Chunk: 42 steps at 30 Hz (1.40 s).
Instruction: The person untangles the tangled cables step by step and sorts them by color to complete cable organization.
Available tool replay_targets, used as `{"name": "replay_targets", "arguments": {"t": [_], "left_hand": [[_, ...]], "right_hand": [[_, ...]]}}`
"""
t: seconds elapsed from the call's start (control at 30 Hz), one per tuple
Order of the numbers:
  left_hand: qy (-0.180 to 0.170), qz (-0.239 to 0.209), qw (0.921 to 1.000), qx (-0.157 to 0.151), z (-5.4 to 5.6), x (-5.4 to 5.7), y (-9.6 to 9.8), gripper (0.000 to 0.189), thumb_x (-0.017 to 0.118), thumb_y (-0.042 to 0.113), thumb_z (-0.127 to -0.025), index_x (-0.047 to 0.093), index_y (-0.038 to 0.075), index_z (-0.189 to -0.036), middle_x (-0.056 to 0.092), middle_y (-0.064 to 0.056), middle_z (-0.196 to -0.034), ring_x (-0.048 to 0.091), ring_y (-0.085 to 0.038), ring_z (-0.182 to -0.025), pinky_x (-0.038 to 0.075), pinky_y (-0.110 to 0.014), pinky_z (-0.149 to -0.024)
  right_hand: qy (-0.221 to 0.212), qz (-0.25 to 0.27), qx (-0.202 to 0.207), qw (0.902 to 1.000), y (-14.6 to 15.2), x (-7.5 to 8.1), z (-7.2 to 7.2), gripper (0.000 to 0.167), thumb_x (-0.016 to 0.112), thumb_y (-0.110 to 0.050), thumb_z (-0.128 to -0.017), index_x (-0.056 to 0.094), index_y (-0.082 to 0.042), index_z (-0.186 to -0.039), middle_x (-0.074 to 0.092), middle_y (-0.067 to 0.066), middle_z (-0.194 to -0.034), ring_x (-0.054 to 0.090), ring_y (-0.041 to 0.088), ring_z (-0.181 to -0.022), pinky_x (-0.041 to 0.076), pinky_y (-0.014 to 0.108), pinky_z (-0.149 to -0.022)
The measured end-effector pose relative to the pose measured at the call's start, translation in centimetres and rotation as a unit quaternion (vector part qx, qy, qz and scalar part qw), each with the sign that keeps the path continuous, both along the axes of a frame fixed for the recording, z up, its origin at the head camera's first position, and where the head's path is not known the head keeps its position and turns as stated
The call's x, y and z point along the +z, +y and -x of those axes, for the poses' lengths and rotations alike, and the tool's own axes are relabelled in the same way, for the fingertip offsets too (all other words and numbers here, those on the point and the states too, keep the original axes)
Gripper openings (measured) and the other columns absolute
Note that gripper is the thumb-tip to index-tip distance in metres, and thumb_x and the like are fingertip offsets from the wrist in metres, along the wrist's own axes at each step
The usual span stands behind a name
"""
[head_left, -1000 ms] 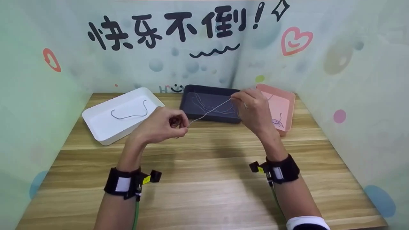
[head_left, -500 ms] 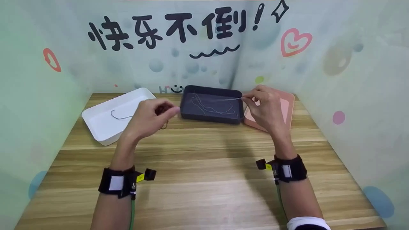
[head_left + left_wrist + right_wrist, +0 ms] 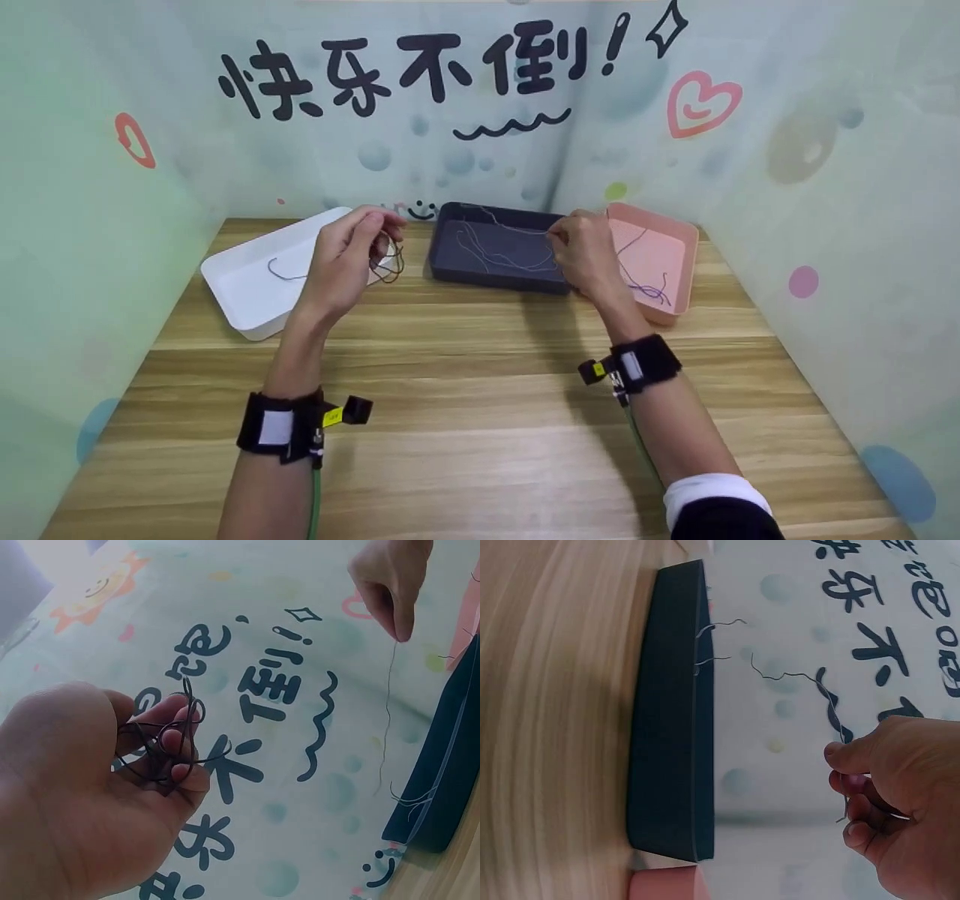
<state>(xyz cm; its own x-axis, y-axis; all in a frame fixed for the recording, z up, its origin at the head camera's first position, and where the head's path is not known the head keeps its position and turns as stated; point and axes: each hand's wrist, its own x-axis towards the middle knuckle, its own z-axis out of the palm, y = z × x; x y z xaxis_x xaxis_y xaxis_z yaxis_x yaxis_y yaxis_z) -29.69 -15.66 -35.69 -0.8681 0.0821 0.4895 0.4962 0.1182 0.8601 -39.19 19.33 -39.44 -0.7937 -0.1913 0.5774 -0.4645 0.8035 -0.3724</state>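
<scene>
Between thumb and fingertips, my right hand pinches a thin grey string; it dangles over the dark tray. More pale strings lie inside that tray, and a few ends poke above its rim. My left hand is turned palm up near the white tray. Its curled fingers hold a loose tangle of dark brown string, with loops hanging out past the fingertips.
A single dark string lies in the white tray, partly behind my left hand. To the right, the pink tray contains several dark strings. All stand at the back of the wooden table, before a printed backdrop.
My right hand drew the grey string out of the left hand's grasp to the right, then came back left over the dark tray. The left hand moved left and turned palm up.
</scene>
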Motion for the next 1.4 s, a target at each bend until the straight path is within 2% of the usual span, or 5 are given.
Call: {"name": "replay_targets", "arguments": {"t": [0.4, 0.57, 0.77, 1.17, 1.4], "left_hand": [[-0.017, -0.064, 0.9970, -0.040, 0.0, -0.1, 2.0, 0.040, 0.039, 0.015, -0.121, 0.077, 0.001, -0.121, 0.069, -0.013, -0.107, 0.061, -0.018, -0.085, 0.048, -0.021, -0.070], [-0.028, -0.077, 0.9954, -0.049, 0.1, -0.3, 2.9, 0.041, 0.037, 0.019, -0.123, 0.075, 0.001, -0.125, 0.068, -0.016, -0.110, 0.061, -0.021, -0.088, 0.049, -0.023, -0.072], [-0.044, -0.088, 0.9940, -0.048, 0.2, -0.7, 4.0, 0.049, 0.028, 0.028, -0.124, 0.068, 0.004, -0.140, 0.066, -0.009, -0.112, 0.057, -0.015, -0.084, 0.048, -0.023, -0.072], [-0.045, 0.015, 0.9975, -0.053, -0.7, -1.8, 6.6, 0.067, 0.012, 0.056, -0.122, 0.049, 0.023, -0.168, 0.059, -0.012, -0.139, 0.057, -0.020, -0.091, 0.050, -0.027, -0.078], [-0.023, 0.076, 0.9930, -0.087, -1.2, -2.1, 7.8, 0.119, 0.012, 0.103, -0.091, 0.023, 0.027, -0.181, 0.060, -0.012, -0.140, 0.062, -0.024, -0.111, 0.054, -0.037, -0.087]], "right_hand": [[-0.123, -0.103, 0.030, 0.9866, -0.9, -3.1, 2.8, 0.017, 0.076, -0.009, -0.104, 0.086, 0.002, -0.112, 0.085, 0.021, -0.115, 0.080, 0.042, -0.115, 0.065, 0.055, -0.102], [-0.114, -0.071, 0.069, 0.9885, -1.0, -2.7, 1.4, 0.042, 0.074, -0.023, -0.110, 0.073, 0.007, -0.139, 0.076, 0.028, -0.140, 0.069, 0.048, -0.138, 0.052, 0.059, -0.124], [-0.073, 0.040, 0.137, 0.9871, -3.0, -0.3, -2.7, 0.053, 0.072, -0.035, -0.112, 0.065, -0.002, -0.154, 0.069, 0.019, -0.157, 0.061, 0.038, -0.152, 0.045, 0.056, -0.132], [-0.015, 0.147, 0.243, 0.9588, -7.9, 2.0, -9.1, 0.033, 0.079, -0.026, -0.107, 0.077, -0.004, -0.132, 0.078, 0.016, -0.116, 0.072, 0.025, -0.101, 0.064, 0.041, -0.089], [0.015, 0.128, 0.237, 0.9630, -8.6, 1.6, -9.6, 0.030, 0.086, -0.020, -0.102, 0.079, -0.001, -0.125, 0.072, 0.014, -0.101, 0.066, 0.021, -0.084, 0.053, 0.024, -0.073]]}}
